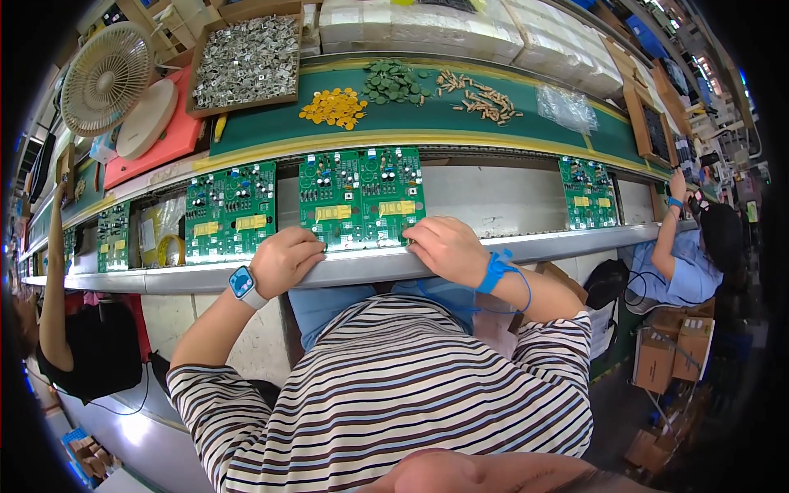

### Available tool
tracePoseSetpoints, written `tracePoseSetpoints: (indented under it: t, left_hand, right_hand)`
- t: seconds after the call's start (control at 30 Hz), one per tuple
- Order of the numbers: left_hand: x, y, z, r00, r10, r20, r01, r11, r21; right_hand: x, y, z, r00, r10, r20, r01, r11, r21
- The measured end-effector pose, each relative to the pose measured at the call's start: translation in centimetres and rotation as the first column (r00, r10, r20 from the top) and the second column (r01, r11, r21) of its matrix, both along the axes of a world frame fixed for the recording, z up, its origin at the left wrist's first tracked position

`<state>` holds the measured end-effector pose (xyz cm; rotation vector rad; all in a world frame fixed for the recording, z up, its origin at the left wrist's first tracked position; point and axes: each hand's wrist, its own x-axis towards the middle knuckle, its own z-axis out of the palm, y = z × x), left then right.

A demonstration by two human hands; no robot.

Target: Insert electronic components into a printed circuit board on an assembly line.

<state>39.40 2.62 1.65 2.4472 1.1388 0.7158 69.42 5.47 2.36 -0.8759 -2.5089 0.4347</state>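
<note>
A green circuit board panel [362, 193], made of two like halves with yellow parts and capacitors, lies on the conveyor in front of me. My left hand [288, 260], with a watch on its wrist, is closed at the panel's near left corner, thumb and fingers pressed together. At the near right corner my right hand [449, 250] pinches the panel's edge; a blue wrist strap [496, 272] with a cord sits on that arm. Both hands rest by the grey metal rail [370, 267]. My curled fingers partly hide where they meet the board.
More boards lie on the line at left [231, 212] and right [588, 193]. Beyond, the green bench holds yellow discs [333, 108], green discs [394, 82], small tan parts [485, 103], a plastic bag [567, 110], a box of metal pieces [246, 62] and a fan [107, 78]. People work on both sides.
</note>
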Motion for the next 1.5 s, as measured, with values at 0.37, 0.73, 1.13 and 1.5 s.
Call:
tracePoseSetpoints:
  t: [0.37,0.73,1.13,1.5]
  left_hand:
    - [5.6,1.3,1.7,0.994,-0.054,-0.094,0.072,0.978,0.194]
    - [8.7,3.0,0.2,0.963,-0.136,-0.233,0.155,0.986,0.068]
    - [9.5,2.5,0.1,0.982,-0.109,-0.154,0.119,0.991,0.059]
    - [9.2,3.4,0.4,0.954,-0.202,-0.221,0.202,0.979,-0.021]
  right_hand:
    - [0.6,0.4,-2.2,0.997,-0.004,-0.075,0.012,0.994,0.105]
    - [1.2,-0.3,-1.6,0.996,-0.038,-0.084,0.040,0.999,0.017]
    - [1.4,-0.5,-0.5,0.974,-0.074,-0.212,0.087,0.995,0.051]
    - [0.6,2.5,1.9,0.974,-0.064,-0.218,0.096,0.985,0.143]
